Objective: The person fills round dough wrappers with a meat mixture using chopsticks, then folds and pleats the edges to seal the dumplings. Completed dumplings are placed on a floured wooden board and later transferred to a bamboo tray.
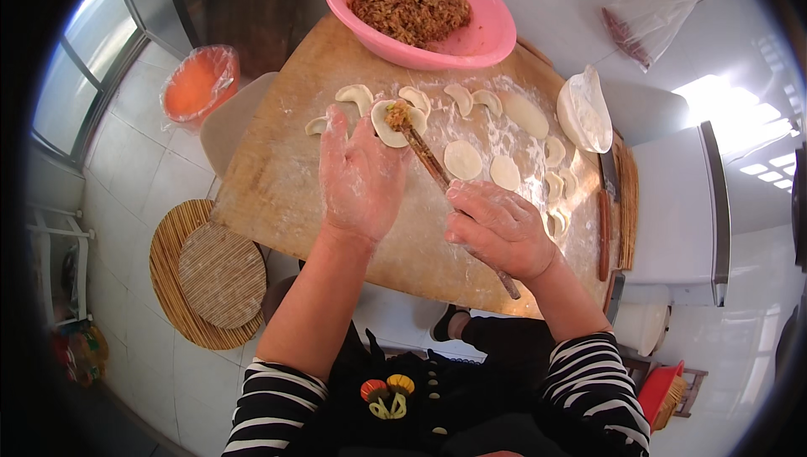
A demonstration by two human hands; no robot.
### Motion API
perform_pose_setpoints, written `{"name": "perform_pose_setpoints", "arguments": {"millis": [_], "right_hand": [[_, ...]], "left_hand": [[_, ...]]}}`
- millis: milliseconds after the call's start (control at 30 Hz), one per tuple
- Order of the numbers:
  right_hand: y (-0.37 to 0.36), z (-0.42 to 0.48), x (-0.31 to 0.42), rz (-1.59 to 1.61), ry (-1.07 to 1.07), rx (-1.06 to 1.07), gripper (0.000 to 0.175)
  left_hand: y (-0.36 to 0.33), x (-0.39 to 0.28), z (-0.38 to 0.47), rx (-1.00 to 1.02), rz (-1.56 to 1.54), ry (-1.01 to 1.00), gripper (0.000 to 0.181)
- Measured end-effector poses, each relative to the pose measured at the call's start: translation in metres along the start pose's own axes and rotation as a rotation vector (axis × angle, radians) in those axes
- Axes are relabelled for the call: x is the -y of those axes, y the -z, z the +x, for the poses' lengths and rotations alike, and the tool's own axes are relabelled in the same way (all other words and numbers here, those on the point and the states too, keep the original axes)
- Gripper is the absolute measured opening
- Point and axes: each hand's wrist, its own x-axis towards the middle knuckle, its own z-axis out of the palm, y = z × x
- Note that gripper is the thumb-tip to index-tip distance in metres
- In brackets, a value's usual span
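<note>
Floury and raised over the wooden board (284, 198), my left hand (365, 179) holds a round dough wrapper (386, 135) at its fingers. My right hand (498, 223) grips a pair of wooden chopsticks (430, 164), whose tips press a lump of filling (398, 116) onto that wrapper. Folded dumplings (459, 99) lie in a row behind and more lie at the right. Two flat wrappers (463, 160) rest on the board near a long piece of dough (524, 114). A pink basin (498, 34) at the board's far edge contains brown minced filling (410, 8).
A white bowl of flour (586, 110) stands at the board's right, near a knife (609, 173) and a rolling pin (604, 235). Round slatted mats (167, 268) are lower left, beyond the board's edge. A lined red bin (200, 85) stands on the floor at the left.
</note>
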Motion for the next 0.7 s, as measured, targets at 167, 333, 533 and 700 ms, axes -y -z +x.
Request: {"name": "perform_pose_setpoints", "arguments": {"millis": [167, 333, 533, 700], "right_hand": [[0.011, -0.002, 0.004, -0.065, 0.038, 0.09, 0.028], [0.045, 0.004, 0.011, -0.003, -0.031, 0.279, 0.028], [0.031, -0.034, -0.001, 0.617, -0.625, -0.527, 0.031], [0.001, -0.03, 0.001, 1.072, -1.011, -0.865, 0.039]], "left_hand": [[0.003, 0.002, 0.0, -0.04, -0.038, 0.012, 0.077], [0.003, 0.0, -0.001, -0.04, 0.002, 0.033, 0.07], [0.003, 0.002, 0.0, -0.086, -0.019, 0.072, 0.069], [0.003, 0.008, 0.001, -0.182, -0.048, 0.074, 0.07]]}}
